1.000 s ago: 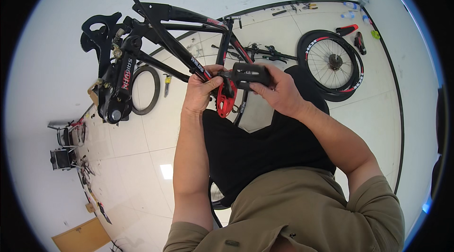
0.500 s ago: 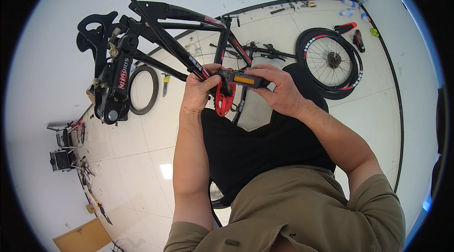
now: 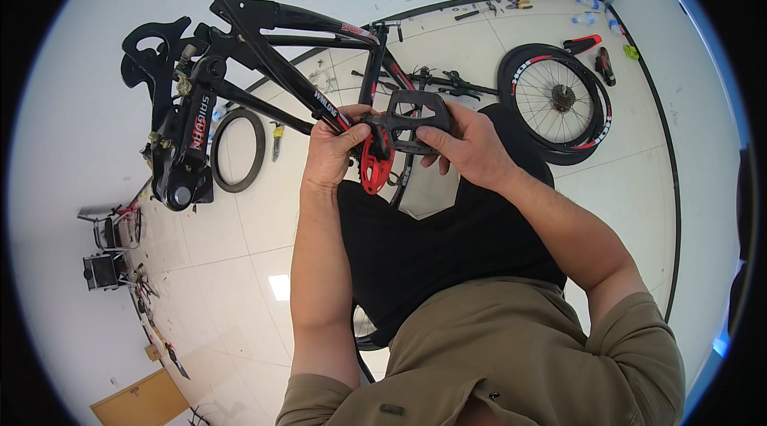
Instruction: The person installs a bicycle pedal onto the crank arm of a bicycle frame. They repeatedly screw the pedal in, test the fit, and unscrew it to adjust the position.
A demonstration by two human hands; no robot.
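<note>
A black platform pedal (image 3: pixel 415 97) sits at the end of the crank arm (image 3: pixel 379 140), its flat open-framed face turned up. My right hand (image 3: pixel 478 148) grips the pedal's outer edge, thumb on top and fingers below. My left hand (image 3: pixel 329 153) is closed round the crank end by the pedal's axle, thumb pressed on the crank arm. Just beneath lies the red chain guard (image 3: pixel 375 172). The black bicycle frame (image 3: pixel 300 89) slants up to the left, beside a black repair-stand clamp (image 3: pixel 201 126). My left fingertips are partly hidden behind the frame tube.
A wheel with a cassette (image 3: pixel 563 100) lies on the floor at right, near red-and-black parts (image 3: pixel 582 45). Handlebars (image 3: pixel 451 87) lie behind the pedal. At left are a loose tyre (image 3: pixel 260 146) and a yellow-handled tool (image 3: pixel 277 142). A hammer (image 3: pixel 477 13) and bottles (image 3: pixel 585 19) line the far wall.
The pedal has turned about its axle, from its edge with the amber reflector to its broad face. My right hand's grip has shifted with it; my left hand keeps its place.
</note>
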